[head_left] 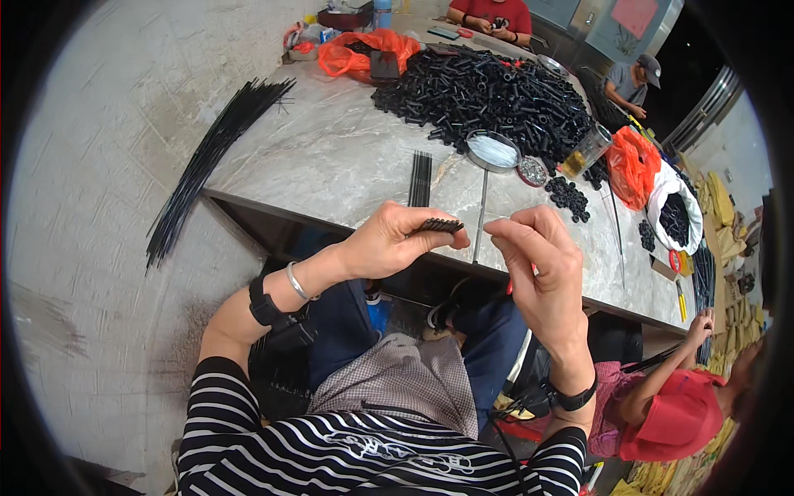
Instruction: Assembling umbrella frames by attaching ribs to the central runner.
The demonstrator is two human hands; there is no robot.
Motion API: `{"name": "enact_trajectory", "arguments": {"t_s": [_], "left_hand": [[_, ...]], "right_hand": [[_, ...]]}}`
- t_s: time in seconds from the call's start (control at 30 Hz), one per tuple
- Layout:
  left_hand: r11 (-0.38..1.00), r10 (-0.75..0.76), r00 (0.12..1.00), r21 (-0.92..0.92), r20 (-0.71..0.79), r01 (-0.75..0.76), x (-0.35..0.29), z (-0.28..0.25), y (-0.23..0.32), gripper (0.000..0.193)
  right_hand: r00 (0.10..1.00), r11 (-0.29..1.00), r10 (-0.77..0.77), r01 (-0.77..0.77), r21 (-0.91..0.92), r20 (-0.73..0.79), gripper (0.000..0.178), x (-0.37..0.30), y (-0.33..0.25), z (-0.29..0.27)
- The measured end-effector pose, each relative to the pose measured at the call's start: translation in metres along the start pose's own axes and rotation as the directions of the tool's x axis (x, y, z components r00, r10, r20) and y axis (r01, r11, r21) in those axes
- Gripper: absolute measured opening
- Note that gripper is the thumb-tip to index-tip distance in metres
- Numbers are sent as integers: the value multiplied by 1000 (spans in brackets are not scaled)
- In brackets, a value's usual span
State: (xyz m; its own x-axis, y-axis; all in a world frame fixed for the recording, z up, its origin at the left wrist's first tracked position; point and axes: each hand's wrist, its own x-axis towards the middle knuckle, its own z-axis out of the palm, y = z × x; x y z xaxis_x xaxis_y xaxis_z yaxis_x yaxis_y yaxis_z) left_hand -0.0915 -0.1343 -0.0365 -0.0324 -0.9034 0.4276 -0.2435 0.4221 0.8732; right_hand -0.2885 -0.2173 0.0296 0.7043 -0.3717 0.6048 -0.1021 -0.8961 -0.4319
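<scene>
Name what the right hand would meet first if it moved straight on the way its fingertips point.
Probably the left hand or the row of black pieces it pinches; one view leaves depth unclear.

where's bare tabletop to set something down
Widest: the marbled tabletop between the long black rods and the short black rods. Narrower: right of the right hand, nearer than the black rings. Crowded: far side, under the black tube pile.

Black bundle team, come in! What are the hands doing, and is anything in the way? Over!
Left hand gripping black bundle. Right hand close by, anything pinched unclear. Nothing seen between them; round dish farther back.
</scene>
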Motion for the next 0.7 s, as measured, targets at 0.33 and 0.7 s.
{"name": "enact_trajectory", "arguments": {"t_s": [0.33,0.7], "left_hand": [[998,63,998,3,2,-63,-1,-1,-5,18],[998,55,997,-2,49,-55,3,0,1,22]], "right_hand": [[1000,1000,-14,14,1,23,18,3,-4,3],[997,997,-79,79,-10,18,18,7,-1,4]]}}
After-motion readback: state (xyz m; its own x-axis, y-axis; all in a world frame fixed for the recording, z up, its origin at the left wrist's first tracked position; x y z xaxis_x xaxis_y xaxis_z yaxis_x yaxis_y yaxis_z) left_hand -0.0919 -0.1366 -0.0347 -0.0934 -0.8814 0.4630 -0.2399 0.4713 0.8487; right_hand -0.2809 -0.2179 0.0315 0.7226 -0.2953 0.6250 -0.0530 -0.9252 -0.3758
